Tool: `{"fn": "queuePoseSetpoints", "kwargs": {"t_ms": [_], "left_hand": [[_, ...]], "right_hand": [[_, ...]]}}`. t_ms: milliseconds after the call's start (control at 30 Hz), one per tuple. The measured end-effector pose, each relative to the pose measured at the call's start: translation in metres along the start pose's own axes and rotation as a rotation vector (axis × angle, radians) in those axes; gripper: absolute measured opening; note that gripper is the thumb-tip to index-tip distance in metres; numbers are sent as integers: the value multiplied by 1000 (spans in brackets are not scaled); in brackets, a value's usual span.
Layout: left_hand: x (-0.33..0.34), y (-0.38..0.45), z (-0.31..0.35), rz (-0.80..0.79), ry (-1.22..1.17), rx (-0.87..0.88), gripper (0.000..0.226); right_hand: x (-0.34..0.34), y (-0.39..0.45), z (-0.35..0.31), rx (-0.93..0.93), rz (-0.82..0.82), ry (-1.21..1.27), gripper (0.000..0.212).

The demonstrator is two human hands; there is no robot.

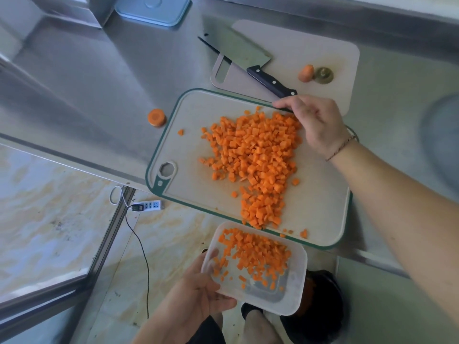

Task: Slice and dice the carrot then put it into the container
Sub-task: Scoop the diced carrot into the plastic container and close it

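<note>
A heap of diced carrot (255,160) lies on a green-rimmed cutting board (196,194) that juts over the counter's front edge. My left hand (198,291) grips a clear plastic container (293,289) just below that edge; some carrot dice (253,254) lie inside it. My right hand (315,122) rests at the far side of the heap, fingers extended behind the dice. A cleaver (238,52) with a black handle lies on a second, beige board (327,38) beyond.
A carrot end (157,117) sits on the steel counter left of the board, another carrot stub (306,73) and a brass-coloured disc (323,75) on the beige board. A blue lid (151,8) is at the back. A power strip (151,205) and cable lie on the floor.
</note>
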State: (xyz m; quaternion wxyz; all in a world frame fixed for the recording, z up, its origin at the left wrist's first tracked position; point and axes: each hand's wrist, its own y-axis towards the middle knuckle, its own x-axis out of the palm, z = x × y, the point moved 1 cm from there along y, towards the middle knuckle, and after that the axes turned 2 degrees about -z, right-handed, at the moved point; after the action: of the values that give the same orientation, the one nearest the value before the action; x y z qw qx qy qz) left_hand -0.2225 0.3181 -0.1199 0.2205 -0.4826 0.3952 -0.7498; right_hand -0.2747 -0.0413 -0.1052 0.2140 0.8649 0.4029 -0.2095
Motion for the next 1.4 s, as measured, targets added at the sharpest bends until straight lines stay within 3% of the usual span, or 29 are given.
{"fn": "queuePoseSetpoints", "kwargs": {"t_ms": [367,1400], "left_hand": [[0,-4,5,-13,25,-13,74],[-8,2,4,37,-36,31,74]], "right_hand": [[9,-9,-13,-73,-187,78,43],[54,-97,-66,47,-112,262,35]]}}
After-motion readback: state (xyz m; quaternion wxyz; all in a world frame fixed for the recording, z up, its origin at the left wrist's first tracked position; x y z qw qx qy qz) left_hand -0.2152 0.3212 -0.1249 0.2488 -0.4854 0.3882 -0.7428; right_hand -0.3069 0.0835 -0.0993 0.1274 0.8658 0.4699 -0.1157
